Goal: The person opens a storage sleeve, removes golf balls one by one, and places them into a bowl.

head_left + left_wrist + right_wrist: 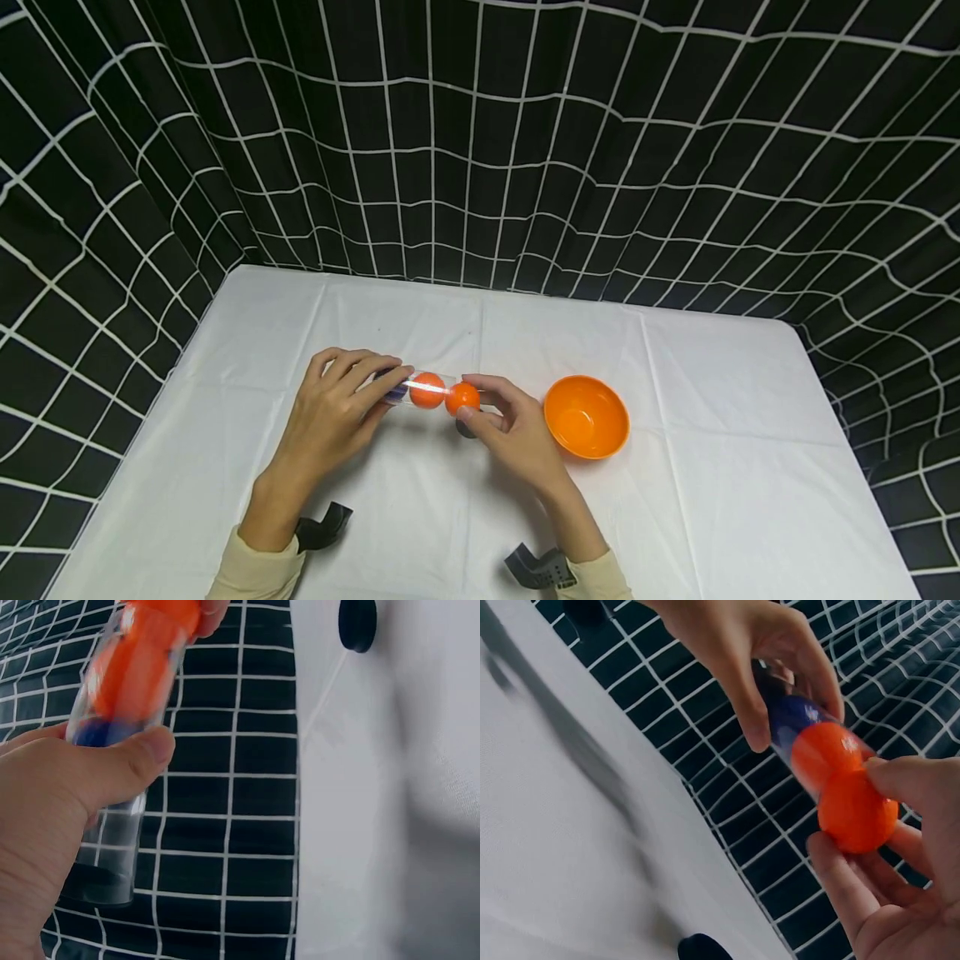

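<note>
Centre of the frame: left hand (333,408) grips a clear plastic tube (408,388); right hand (506,429) pinches a light, smooth orange ball (462,398) at its mouth (probably slippery, so hold its sides).

A table (712,500) has a white cloth on it. An orange bowl (586,416) sits on the cloth. A small black cap (466,430) lies near the bowl.
</note>
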Tool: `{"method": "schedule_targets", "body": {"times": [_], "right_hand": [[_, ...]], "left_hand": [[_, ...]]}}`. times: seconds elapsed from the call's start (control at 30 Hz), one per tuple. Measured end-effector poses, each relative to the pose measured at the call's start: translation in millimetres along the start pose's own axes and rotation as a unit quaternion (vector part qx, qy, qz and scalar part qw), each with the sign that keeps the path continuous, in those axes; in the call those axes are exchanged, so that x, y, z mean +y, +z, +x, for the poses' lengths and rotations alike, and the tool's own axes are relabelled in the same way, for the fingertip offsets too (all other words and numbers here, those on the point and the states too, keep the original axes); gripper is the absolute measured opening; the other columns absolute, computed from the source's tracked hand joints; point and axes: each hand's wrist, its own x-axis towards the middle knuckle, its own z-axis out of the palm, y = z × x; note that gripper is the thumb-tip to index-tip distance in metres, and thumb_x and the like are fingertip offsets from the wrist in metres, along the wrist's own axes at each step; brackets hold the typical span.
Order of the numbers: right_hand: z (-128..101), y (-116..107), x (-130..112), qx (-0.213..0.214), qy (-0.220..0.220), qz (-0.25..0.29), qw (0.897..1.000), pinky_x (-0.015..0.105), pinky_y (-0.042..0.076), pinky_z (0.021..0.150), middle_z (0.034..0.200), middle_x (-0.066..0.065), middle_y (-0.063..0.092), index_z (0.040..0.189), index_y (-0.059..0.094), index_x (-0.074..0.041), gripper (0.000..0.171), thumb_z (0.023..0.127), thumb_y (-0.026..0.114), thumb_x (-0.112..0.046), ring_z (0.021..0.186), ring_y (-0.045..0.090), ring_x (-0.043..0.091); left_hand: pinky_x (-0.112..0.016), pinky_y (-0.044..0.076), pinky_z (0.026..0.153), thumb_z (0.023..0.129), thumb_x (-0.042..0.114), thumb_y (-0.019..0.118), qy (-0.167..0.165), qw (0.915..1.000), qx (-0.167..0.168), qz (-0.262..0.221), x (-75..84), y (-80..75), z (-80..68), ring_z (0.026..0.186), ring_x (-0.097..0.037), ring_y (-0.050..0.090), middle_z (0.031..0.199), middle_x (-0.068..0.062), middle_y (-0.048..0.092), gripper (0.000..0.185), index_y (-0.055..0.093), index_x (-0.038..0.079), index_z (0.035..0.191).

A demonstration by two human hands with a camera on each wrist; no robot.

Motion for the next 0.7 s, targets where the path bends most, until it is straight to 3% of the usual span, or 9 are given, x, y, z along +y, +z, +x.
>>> {"method": "schedule_targets", "body": {"times": [0.13, 0.37, 0.5, 0.7], "right_hand": [[-0.4, -1.0, -0.6, 0.016, 0.004, -0.005, 1.000, 0.025, 0.064, 0.091, 0.132, 0.020, 0.069, 0.137, 0.065, -0.004, 0.042, 0.096, 0.077, -0.007, 0.104, 0.079, 0.037], [-2.9, -4.1, -5.6, 0.021, -0.010, 0.011, 1.000, 0.026, 0.064, 0.091, 0.131, 0.022, 0.068, 0.138, 0.064, -0.003, 0.045, 0.095, 0.078, -0.005, 0.104, 0.075, 0.051], [-4.2, -6.9, -8.6, 0.026, -0.023, 0.019, 0.999, 0.027, 0.065, 0.091, 0.134, 0.018, 0.066, 0.135, 0.066, -0.004, 0.044, 0.093, 0.079, -0.002, 0.105, 0.078, 0.038], [-6.6, -14.5, -12.5, 0.045, -0.029, 0.018, 0.998, 0.028, 0.064, 0.094, 0.135, 0.013, 0.064, 0.132, 0.067, -0.002, 0.045, 0.090, 0.081, 0.002, 0.118, 0.072, 0.013]], "left_hand": [[-0.048, 0.049, 0.102, 0.079, 0.015, 0.093, -0.011, 0.9998, -0.007, -0.016, -1.6, 1.5, -1.0, 0.114, -0.025, 0.068, 0.121, -0.002, 0.077, 0.051, 0.076, 0.019, 0.126], [-0.047, 0.050, 0.103, 0.080, 0.021, 0.093, -0.030, 0.9980, -0.011, -0.055, -2.5, 6.9, -2.3, 0.114, -0.025, 0.068, 0.121, -0.003, 0.077, 0.050, 0.076, 0.017, 0.127], [-0.046, 0.051, 0.101, 0.081, 0.025, 0.093, -0.046, 0.9960, -0.008, -0.076, -2.0, 9.1, -3.1, 0.113, -0.024, 0.069, 0.120, -0.002, 0.078, 0.050, 0.077, 0.017, 0.127], [-0.045, 0.051, 0.101, 0.078, 0.017, 0.094, -0.061, 0.9931, -0.008, -0.099, -2.9, 11.1, -4.3, 0.113, -0.025, 0.069, 0.120, 0.001, 0.078, 0.051, 0.077, 0.020, 0.126]]}}
